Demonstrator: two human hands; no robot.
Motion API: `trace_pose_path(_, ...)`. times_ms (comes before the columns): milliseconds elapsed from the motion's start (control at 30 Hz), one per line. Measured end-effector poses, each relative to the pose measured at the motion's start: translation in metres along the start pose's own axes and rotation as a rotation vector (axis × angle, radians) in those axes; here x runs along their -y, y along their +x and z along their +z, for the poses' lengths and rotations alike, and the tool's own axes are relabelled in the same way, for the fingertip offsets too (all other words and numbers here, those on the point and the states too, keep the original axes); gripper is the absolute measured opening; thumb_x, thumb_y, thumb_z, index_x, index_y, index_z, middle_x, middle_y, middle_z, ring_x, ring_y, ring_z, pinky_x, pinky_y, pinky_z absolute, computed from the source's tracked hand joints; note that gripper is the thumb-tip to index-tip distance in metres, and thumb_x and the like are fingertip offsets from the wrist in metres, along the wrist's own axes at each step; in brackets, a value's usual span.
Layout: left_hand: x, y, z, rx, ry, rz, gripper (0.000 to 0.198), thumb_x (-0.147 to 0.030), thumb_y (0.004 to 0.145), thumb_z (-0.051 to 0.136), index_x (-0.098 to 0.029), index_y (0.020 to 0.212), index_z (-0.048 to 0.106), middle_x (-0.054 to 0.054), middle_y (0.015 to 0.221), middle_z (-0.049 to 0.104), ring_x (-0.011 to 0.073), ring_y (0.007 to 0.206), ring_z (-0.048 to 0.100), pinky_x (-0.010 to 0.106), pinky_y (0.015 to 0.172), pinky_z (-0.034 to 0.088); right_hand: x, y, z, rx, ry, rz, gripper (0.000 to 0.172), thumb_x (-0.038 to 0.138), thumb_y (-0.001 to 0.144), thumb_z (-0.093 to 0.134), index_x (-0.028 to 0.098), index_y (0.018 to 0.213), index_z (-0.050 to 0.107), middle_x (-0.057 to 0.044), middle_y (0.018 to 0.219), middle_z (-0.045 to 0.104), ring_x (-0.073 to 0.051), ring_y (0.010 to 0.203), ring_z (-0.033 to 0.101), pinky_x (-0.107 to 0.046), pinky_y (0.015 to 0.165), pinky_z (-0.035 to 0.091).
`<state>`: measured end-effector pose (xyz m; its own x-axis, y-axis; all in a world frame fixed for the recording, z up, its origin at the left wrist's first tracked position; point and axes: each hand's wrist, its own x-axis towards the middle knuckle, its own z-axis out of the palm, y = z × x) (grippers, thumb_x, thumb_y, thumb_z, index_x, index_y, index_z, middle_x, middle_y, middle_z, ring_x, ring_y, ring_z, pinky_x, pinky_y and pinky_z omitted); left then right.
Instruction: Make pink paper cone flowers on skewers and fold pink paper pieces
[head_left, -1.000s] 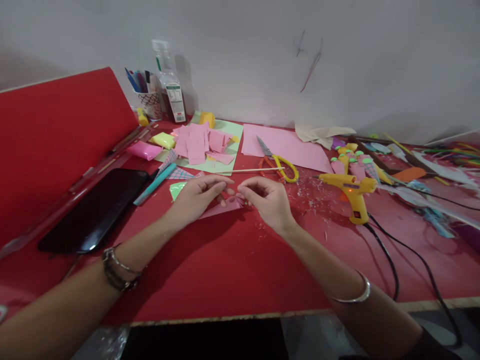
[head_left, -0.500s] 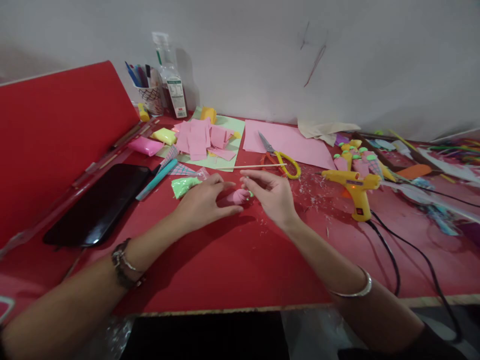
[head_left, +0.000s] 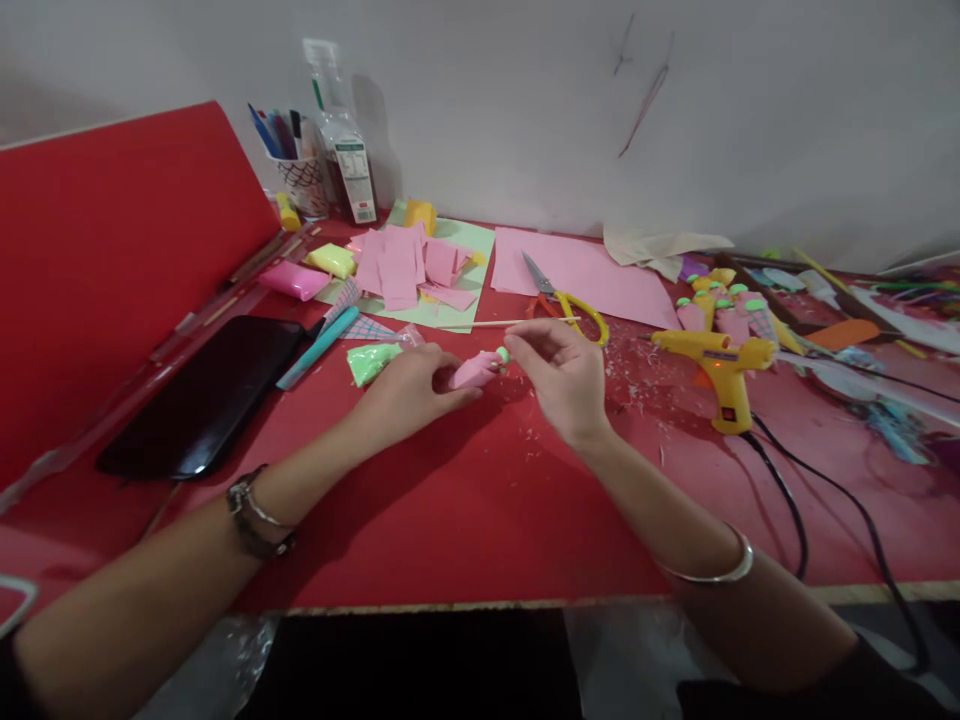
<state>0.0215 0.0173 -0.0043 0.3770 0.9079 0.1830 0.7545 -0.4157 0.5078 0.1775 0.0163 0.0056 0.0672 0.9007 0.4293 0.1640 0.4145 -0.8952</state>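
My left hand (head_left: 409, 392) is closed around a small pink rolled piece (head_left: 474, 371), its thumb below and fingers above. At its right end is a green ball (head_left: 502, 355) that looks like soft clay. Thumb and forefinger of my right hand (head_left: 562, 372) come together right beside the ball; whether they touch it, or hold something tiny, is hidden. Behind those fingers a thin wooden stick (head_left: 480, 324) reaches across to the yellow-and-red-handled scissors (head_left: 566, 300). A packet of green clay (head_left: 371, 362) lies just behind my left hand.
A yellow glue gun (head_left: 724, 370) with a lit orange light and black cable stands on the right. Similar pink-and-green pieces (head_left: 720, 308) cluster behind it. Pink paper strips (head_left: 397, 265), a phone (head_left: 206, 395), a pen cup (head_left: 300, 180) and a glass bottle (head_left: 349, 165) are on the left.
The pink piece is tilted more upward to the right, showing more of the green ball. My right fingers have shifted slightly right and up. The whole view has moved a little.
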Motion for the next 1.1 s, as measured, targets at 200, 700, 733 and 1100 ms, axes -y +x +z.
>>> trace_pose_path(200, -0.005, 0.001, -0.005, 0.014, -0.268, -0.129, 0.032, -0.043, 0.069, 0.049, -0.013, 0.074, 0.058, 0.001, 0.064, 0.056, 0.012, 0.055, 0.046, 0.023, 0.049, 0.032, -0.001, 0.001, -0.002, -0.026, -0.034, -0.062, 0.01, 0.015, 0.07, 0.055, 0.019, 0.075, 0.063, 0.0, 0.075, 0.063, -0.011, 0.072, 0.059, -0.028, 0.071, 0.049)
trace_pose_path(700, -0.009, -0.001, -0.004, 0.095, -0.648, -0.239, 0.031, -0.037, 0.07, 0.048, -0.016, 0.086, 0.063, 0.001, 0.074, 0.064, 0.0129, 0.063, 0.054, 0.022, 0.059, 0.04, -0.001, -0.004, 0.0, 0.066, 0.005, -0.16, 0.013, 0.013, 0.072, 0.054, 0.019, 0.081, 0.062, 0.001, 0.077, 0.064, -0.011, 0.068, 0.063, -0.026, 0.068, 0.053)
trace_pose_path(733, -0.01, -0.001, -0.004, 0.098, -0.644, -0.247, 0.03, -0.037, 0.07, 0.048, -0.015, 0.085, 0.063, 0.001, 0.073, 0.063, 0.0126, 0.062, 0.054, 0.022, 0.059, 0.04, 0.0, -0.005, 0.0, 0.076, -0.006, -0.172, 0.013, 0.014, 0.072, 0.054, 0.019, 0.081, 0.062, 0.001, 0.077, 0.064, -0.011, 0.068, 0.063, -0.026, 0.067, 0.052)
trace_pose_path(1100, -0.009, 0.0, -0.002, 0.116, -0.653, -0.177, 0.028, -0.037, 0.071, 0.047, -0.013, 0.078, 0.061, 0.001, 0.071, 0.062, 0.0122, 0.063, 0.053, 0.021, 0.058, 0.039, 0.006, -0.003, -0.005, 0.13, -0.417, -0.435, 0.006, 0.019, 0.073, 0.057, 0.023, 0.076, 0.06, 0.002, 0.07, 0.059, -0.01, 0.065, 0.053, -0.029, 0.067, 0.045)
